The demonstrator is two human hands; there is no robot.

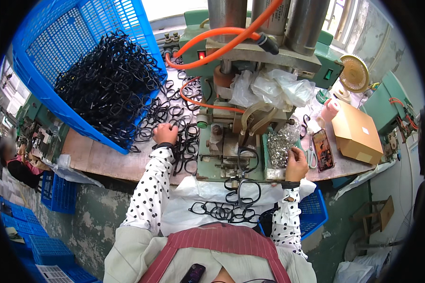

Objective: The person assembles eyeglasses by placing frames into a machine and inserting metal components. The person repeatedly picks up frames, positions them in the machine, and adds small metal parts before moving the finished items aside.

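Workbench [104, 160]: blue crate [47, 56] holds black frames [108, 85].

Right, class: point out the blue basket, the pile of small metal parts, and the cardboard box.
blue basket [38, 70], head view, on its bare mesh wall.
pile of small metal parts [282, 141], head view, middle of the heap.
cardboard box [356, 134], head view, on its top face.

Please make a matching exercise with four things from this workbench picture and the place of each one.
Things:
1. blue basket
2. cardboard box
3. left hand
4. right hand

Places:
A. at the tray of small metal parts
B. far right on the bench
C. tilted at upper left, full of black frames
D. on loose black frames beside the basket

Pairs: 1-C, 2-B, 3-D, 4-A
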